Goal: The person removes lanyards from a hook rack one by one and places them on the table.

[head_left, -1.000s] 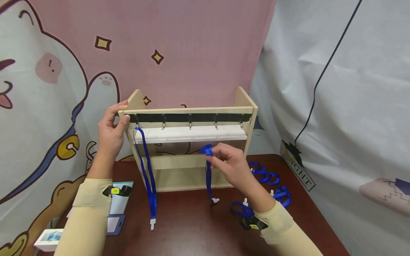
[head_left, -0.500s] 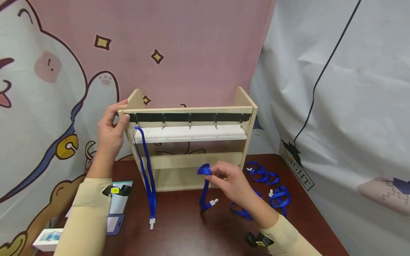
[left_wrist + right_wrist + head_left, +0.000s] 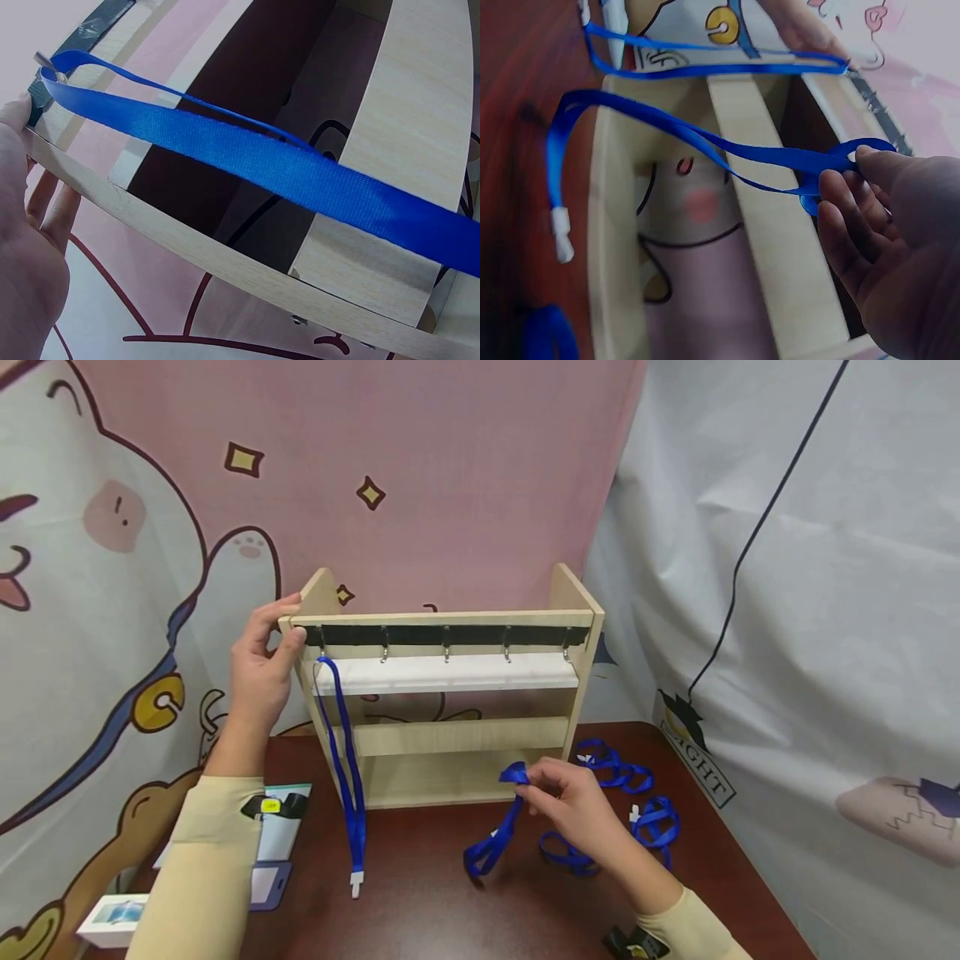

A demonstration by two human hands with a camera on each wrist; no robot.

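My left hand (image 3: 258, 664) holds the upper left corner of a small wooden rack (image 3: 461, 737), thumb in front and fingers round the side. From the rack's leftmost hook hangs a blue lanyard (image 3: 348, 768) with a white clip at its lower end. In front of the rack's lower right part, my right hand (image 3: 573, 797) pinches another blue lanyard (image 3: 513, 772) near its upper loop. The strap of this lanyard (image 3: 682, 131) trails down to the table in the head view, and its white clip (image 3: 561, 234) shows in the right wrist view.
Several metal hooks (image 3: 446, 645) line the rack's dark strip. More coiled blue lanyards (image 3: 656, 822) lie on the table at right. Card holders (image 3: 270, 887) and a small white box (image 3: 112, 920) are at left, partly behind my left sleeve.
My right hand has moved down and then right, away from the hooks, with the lanyard. The strap's lower end now bends on the table. My left hand stays put.
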